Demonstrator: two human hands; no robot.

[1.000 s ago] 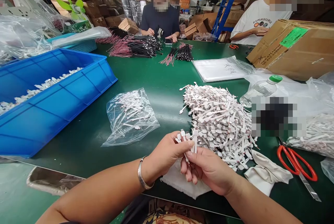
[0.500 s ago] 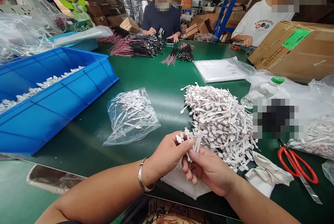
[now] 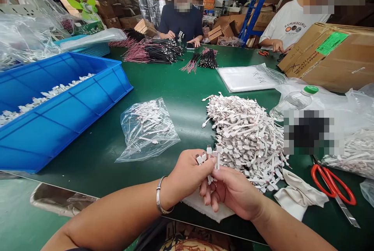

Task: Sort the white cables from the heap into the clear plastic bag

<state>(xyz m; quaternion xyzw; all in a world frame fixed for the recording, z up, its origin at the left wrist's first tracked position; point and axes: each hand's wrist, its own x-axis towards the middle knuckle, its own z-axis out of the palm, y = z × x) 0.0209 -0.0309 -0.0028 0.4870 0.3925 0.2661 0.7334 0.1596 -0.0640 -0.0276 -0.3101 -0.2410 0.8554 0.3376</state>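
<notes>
Close to the table's front edge, my left hand is closed on several short white cables, their plug ends poking up above the thumb. My right hand meets it, thumb and fingers pinching white cables of the same kind. The lower cable ends are partly hidden by my fingers. Just behind my hands rises a big pile of these white cables. A clear plastic bag with some white cables lies to the left. Beneath my hands is a piece of white cloth.
A blue bin holding white pieces stands at left. Red-handled scissors, a crumpled white cloth, a bottle and a carton are at right. Two people sit across the table, by black and pink wire bundles.
The white cables between my fingers have shifted slightly, and both hands stay together in nearly the same place. The person at right now has both hands together.
</notes>
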